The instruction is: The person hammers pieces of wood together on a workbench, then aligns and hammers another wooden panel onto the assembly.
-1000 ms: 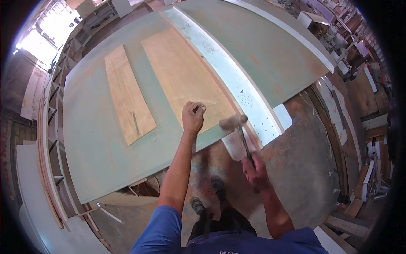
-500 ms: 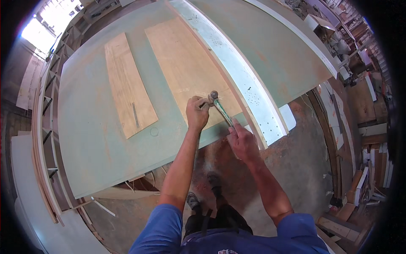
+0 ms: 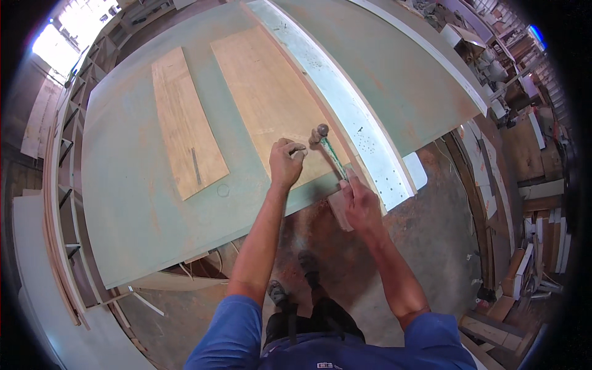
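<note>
The right hand (image 3: 362, 206) clasps a hammer (image 3: 333, 158), its lower handle hidden. The left hand (image 3: 287, 163) curls over the wide board (image 3: 268, 86); whether its grip holds anything cannot be told.

Free lane between plywood boards (image 3: 262, 86); hammer (image 3: 333, 158) right of left hand (image 3: 287, 164).

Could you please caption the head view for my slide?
Right hand gripping a hammer, left hand over the wider wooden board.

The tabletop (image 3: 145, 237) is grey-green; the wide board (image 3: 265, 86) tan; the hammer handle (image 3: 335, 157) green; the pale strip (image 3: 341, 102) dark-dotted.
</note>
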Action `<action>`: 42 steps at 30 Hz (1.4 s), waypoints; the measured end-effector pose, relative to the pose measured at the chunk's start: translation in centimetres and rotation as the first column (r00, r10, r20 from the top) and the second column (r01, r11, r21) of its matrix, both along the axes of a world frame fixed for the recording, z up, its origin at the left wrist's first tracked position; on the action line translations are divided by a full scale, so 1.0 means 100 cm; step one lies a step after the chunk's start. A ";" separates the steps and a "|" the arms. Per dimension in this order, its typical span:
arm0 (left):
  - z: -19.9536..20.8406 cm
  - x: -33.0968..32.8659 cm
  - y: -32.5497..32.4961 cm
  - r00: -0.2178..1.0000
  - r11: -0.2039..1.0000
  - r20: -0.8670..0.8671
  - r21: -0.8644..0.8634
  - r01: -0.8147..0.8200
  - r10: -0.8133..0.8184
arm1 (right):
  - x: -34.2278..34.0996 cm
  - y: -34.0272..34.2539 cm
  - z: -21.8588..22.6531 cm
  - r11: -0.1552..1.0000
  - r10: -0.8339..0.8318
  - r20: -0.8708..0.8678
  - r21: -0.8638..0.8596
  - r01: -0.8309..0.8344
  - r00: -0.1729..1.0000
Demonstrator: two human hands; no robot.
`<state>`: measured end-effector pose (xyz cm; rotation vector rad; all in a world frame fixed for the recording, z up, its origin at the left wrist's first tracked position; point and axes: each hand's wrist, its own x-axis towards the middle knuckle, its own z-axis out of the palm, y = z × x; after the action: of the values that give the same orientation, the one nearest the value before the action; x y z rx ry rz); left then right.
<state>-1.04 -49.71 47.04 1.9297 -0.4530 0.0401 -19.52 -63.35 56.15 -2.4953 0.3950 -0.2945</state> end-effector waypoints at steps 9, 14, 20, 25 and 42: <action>-0.011 0.032 0.009 0.895 0.825 0.435 0.468 -0.318 0.098 | 0.002 0.022 -0.002 1.000 -0.008 0.294 0.011 0.005 0.956; -0.012 0.029 0.000 0.925 0.827 0.371 0.494 -0.268 0.079 | 0.009 0.010 -0.015 0.998 -0.017 -0.074 -0.060 0.013 0.997; -0.016 0.035 0.008 0.935 0.794 0.346 0.548 -0.264 0.073 | 0.015 0.020 0.017 0.998 0.007 0.498 -0.053 0.023 0.867; -0.010 0.031 -0.005 0.936 0.813 0.344 0.523 -0.257 0.074 | 0.009 0.010 -0.026 0.999 -0.023 -0.052 0.040 0.025 0.998; -0.021 0.026 0.004 0.937 0.816 0.342 0.521 -0.251 0.070 | 0.001 0.031 -0.032 0.994 -0.032 -0.049 -0.110 0.026 0.998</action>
<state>1.56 -49.36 44.89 2.5606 -0.5458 0.3639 -19.38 -60.22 52.92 -2.6103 0.4470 -0.2716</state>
